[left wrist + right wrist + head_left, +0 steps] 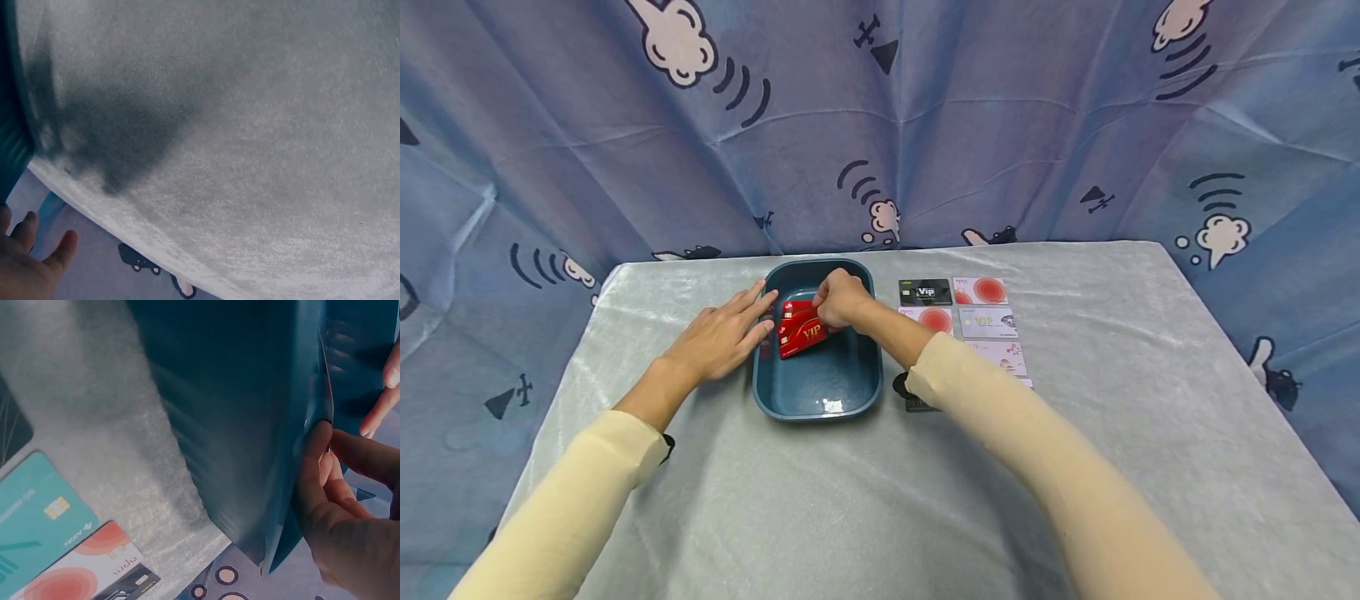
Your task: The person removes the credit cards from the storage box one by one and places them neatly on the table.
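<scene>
A blue plastic bin [820, 414] stands on the table with red VIP cards [802, 333] inside it. My right hand [842, 298] reaches over the bin and pinches a red card at its right end. In the right wrist view that card [327, 381] shows nearly edge-on between thumb and fingers of the right hand [350, 506]. My left hand [718, 337] lies at the bin's left rim, fingers extended and spread, fingertips at the rim. Only part of the left hand [28, 256] shows in the left wrist view.
Right of the bin lie rows of cards: a black Vip card [925, 292], white cards with red circles [989, 291], a silver VIP card [988, 322] and a pink one [1000, 357]. A teal card [47, 512] shows in the right wrist view. Behind the table hangs a blue patterned curtain [820, 125].
</scene>
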The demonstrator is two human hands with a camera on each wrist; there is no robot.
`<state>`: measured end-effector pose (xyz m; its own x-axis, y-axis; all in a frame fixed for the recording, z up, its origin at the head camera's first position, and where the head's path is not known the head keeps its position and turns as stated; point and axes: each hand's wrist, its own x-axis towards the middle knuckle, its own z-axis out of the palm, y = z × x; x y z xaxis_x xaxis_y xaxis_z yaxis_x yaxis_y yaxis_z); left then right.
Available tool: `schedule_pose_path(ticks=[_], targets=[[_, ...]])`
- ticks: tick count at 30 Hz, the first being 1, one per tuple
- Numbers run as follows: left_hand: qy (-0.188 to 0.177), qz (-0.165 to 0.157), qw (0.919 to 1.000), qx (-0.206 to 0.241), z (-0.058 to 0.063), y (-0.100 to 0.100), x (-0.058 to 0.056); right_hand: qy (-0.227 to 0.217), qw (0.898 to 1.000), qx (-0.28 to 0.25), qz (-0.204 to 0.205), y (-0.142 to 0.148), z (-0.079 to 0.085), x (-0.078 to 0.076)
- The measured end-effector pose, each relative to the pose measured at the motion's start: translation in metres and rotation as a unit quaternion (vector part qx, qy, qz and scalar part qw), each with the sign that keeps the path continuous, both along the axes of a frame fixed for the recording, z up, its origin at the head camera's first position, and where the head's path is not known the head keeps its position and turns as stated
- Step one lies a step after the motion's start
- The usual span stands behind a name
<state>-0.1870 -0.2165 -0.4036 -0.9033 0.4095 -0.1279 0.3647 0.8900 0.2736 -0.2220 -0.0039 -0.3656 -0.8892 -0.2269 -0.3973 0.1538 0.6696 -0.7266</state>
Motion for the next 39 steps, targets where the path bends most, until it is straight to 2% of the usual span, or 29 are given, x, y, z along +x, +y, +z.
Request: schedule_pose_path(ticks=[7,16,32,39], targets=[[-0.001,0.001,1.0,0.0,-0.001,0.0,0.0,0.013,1.0,-0.006,0.004,0.006,0.006,0.003],[-0.011,0.003,0.9999,-0.004,-0.001,-0.001,-0.001,0.026,0.999,-0.013,0.037,0.021,0.023,0.012],[-0.007,0.005,1.0,0.0,0.0,0.0,0.0,0.026,0.997,-0.014,0.073,0.063,0.054,0.026],[-0.009,-0.003,0.9999,-0.005,0.002,0.0,0.001,0.026,0.997,-0.008,0.071,0.087,0.066,0.033]])
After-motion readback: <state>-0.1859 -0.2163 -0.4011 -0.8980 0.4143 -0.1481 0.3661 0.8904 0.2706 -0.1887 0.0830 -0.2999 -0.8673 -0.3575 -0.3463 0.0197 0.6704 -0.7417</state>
